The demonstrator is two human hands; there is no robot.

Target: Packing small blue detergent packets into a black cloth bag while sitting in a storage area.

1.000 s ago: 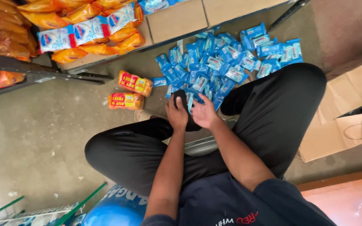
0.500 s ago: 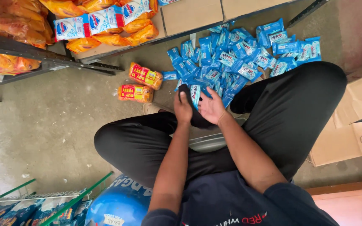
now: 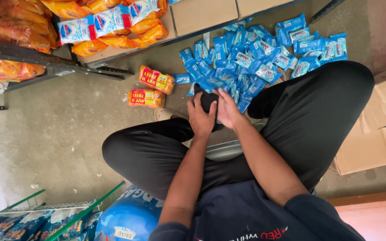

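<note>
- Nearest my lens, a dark sweatshirt [image 3: 246, 214] and two bare forearms reach forward over black trousers [image 3: 318, 116]; I am seated low, knees spread wide on the concrete floor [image 3: 45, 143].
- At lower left, a round blue container [image 3: 130, 218] sits beside a green wire rack [image 3: 45, 214] of dark packets.
- Between my knees, a pale metal seat edge [image 3: 222, 151] shows under my forearms.
- My left hand [image 3: 200, 119] and right hand [image 3: 227, 109] meet side by side over a small dark object [image 3: 207, 99], fingers curled around its edges; each grip is clenched on it, though what the object is I cannot tell.
- That dark object sits just above my lap, at the near edge of the pile of blue packets [image 3: 255, 58].
- Just left of my hands, two orange-and-red wrapped bars [image 3: 150, 89] lie on the floor, near each other but apart from the blue pile.
- The blue packets spread loosely across the floor from my hands out to my right knee.
- At right, an opened cardboard box [image 3: 376, 134] lies beside my right leg.
- Farthest off, a dark metal shelf [image 3: 32, 58] carries orange snack bags [image 3: 18, 27] and white-and-blue packs [image 3: 103, 22], with flat cardboard [image 3: 202, 15] set behind them.
</note>
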